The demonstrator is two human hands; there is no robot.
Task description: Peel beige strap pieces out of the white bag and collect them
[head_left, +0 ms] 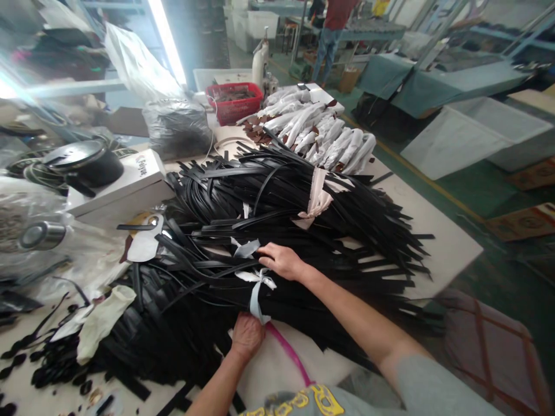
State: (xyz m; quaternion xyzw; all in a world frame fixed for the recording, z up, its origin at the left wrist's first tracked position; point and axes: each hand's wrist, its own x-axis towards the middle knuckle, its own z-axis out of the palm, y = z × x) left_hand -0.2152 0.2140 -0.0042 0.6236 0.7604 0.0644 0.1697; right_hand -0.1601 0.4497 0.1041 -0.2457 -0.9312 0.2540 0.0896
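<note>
Long black strips (208, 312) lie in tied bundles across the table. My left hand (248, 335) is closed at the near edge of one bundle, fingers curled over the strips and partly hidden. Beside it a grey-blue cloth tie (255, 300) is knotted around the bundle. My right hand (284, 261) rests over the strips farther out, its fingers stretched and slightly apart. Its fingertips are beside the end of another grey cloth tie (248, 249); whether they touch it I cannot tell. A pink strap (288, 352) runs from near my left hand towards my shirt.
Behind lies another black bundle with a pale pink tie (318, 199). White-wrapped bundles (333, 138) and a red basket (236, 104) stand farther back. At left are a white box (119, 188) bearing a dark pot (87, 164), and a pale glove (104, 323). A person (329, 40) stands in the background.
</note>
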